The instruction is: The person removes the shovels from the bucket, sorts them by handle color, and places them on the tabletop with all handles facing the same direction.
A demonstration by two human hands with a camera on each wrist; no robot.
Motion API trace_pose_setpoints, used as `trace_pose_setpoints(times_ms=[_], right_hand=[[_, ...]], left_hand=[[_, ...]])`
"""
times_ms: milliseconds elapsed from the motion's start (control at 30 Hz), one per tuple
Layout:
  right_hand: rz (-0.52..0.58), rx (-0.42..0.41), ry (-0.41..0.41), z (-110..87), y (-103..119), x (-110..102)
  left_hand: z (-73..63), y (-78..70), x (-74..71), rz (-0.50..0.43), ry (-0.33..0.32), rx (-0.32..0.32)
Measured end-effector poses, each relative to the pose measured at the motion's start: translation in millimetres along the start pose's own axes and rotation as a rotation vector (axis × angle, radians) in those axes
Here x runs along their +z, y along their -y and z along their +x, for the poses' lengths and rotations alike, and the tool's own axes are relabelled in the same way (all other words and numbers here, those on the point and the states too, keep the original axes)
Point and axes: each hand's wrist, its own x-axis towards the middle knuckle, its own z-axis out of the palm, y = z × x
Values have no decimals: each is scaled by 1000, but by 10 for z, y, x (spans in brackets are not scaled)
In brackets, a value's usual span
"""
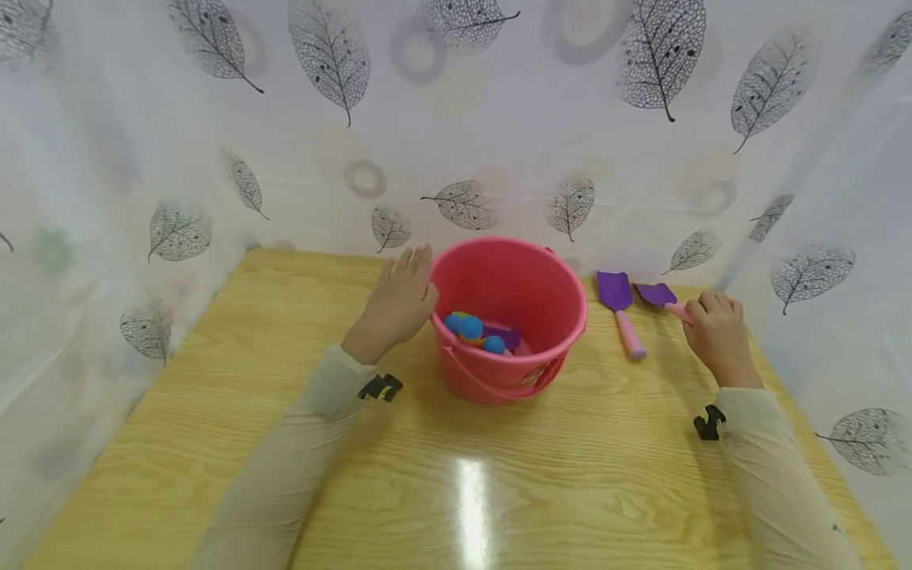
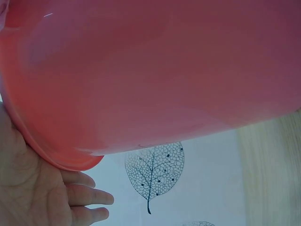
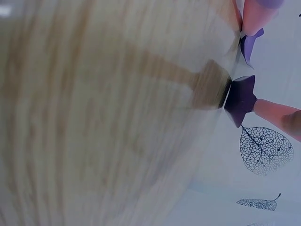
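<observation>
A pink bucket point(image 1: 492, 273) stands upright on the wooden table. My left hand point(image 1: 395, 305) is at its left rim; in the left wrist view the palm point(image 2: 35, 186) lies against the rim and the fingers reach out straight. Inside the bucket are several blue round pieces point(image 1: 470, 328) and a purple piece point(image 1: 507, 336), partly covered. My right hand point(image 1: 718, 336) grips the pink handle of a purple toy shovel point(image 1: 655, 294). The right wrist view shows that shovel's blade point(image 3: 241, 100) edge-down close over the tabletop, with only a bit of a finger point(image 3: 294, 123) visible.
A second toy shovel point(image 1: 630, 334), also purple with a pink handle, lies on the table point(image 1: 570, 475) between the bucket and my right hand. A white curtain point(image 1: 499, 142) with leaf prints hangs behind and on both sides of the table.
</observation>
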Motion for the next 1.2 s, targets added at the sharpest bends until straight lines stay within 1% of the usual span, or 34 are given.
trace_pose_setpoints(times_ms=[433, 733, 1000, 1200], right_hand=[[9, -8, 53, 0, -27, 7], [34, 7, 114, -23, -41, -16], [58, -18, 122, -13, 4, -40], [49, -14, 193, -22, 16, -63]], left_hand=[[-30, -9, -9, -14, 2, 2], [-18, -6, -8, 6, 10, -4], [-5, 1, -1, 12, -1, -6], [-3, 6, 7, 11, -1, 1]])
